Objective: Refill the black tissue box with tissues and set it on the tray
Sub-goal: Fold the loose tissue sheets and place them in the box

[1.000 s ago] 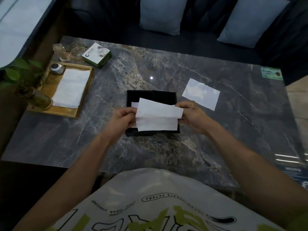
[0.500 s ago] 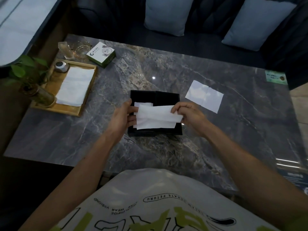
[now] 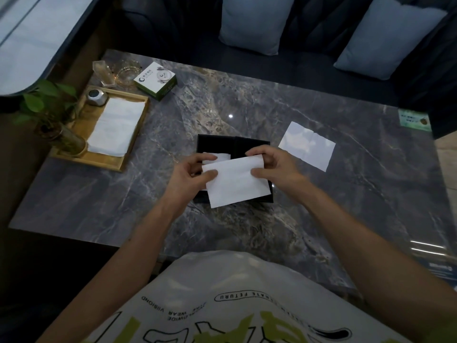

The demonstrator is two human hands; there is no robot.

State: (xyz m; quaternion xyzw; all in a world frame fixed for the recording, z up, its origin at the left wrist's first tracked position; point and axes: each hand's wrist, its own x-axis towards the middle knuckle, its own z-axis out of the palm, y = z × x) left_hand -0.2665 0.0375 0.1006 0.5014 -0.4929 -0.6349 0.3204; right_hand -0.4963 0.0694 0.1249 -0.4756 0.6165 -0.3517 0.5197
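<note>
Two bare forearms rising from the bottom edge over a white printed shirt (image 3: 222,305), converging at frame centre. Left hand (image 3: 189,175) pinching the left edge of a white folded tissue (image 3: 236,181) between thumb and fingers; right hand (image 3: 274,167) pinching its right top corner the same way, both closed on the sheet. Tissue held tilted, lifted just above the black tissue box (image 3: 232,147), covering most of the near half. Box lying open on the dark marble table (image 3: 272,231), a second white tissue (image 3: 217,155) showing inside near the left hand.

At 2 o'clock from the box, well apart, a flat white sheet (image 3: 306,146) lying on the marble. At 9 to 10 o'clock, near the table's left edge, a wooden tray (image 3: 116,164) carrying a white stack of tissues (image 3: 116,127), a small silver round object (image 3: 97,97) at its far end, and a glass vase with green leaves (image 3: 59,129) at its near left corner. Box not on the tray, well apart from it.

Farther at 11 o'clock, a green-and-white carton (image 3: 155,80) beside clear glassware (image 3: 116,73), touching or not cannot be told. At 2 o'clock on the far right corner, a small green label (image 3: 414,118). Beyond the table at 12 o'clock, a dark sofa (image 3: 316,68) with two pale blue cushions (image 3: 254,21).
</note>
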